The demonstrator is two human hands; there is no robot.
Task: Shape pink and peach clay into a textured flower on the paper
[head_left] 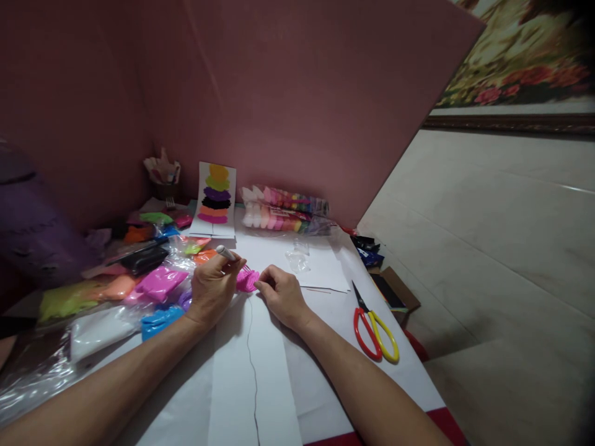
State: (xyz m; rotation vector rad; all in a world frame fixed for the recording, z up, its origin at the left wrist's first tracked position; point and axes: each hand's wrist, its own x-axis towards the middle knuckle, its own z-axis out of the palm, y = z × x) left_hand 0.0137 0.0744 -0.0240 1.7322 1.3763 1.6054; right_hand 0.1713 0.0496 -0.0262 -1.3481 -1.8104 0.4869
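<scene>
My left hand (216,285) is closed around a slim pale-handled tool (226,252), whose grey end points up and away. Its working end meets a ridged piece of bright pink clay (246,280) and looks pronged, though it is too small to be sure. At the clay's right edge, the thumb and fingertips of my right hand (281,294) are pinched together on it. Under the clay lies a long white paper strip (272,378). A wavy dark line (253,371) runs down the strip from the clay toward me.
Colourful clay packets (160,284) crowd the left side. Behind stand a card with coloured patches (216,198), bagged clay sticks (283,217) and a cup of tools (165,183). Red-and-yellow-handled scissors (374,331) lie right, near the table edge. A purple bottle (35,223) stands far left.
</scene>
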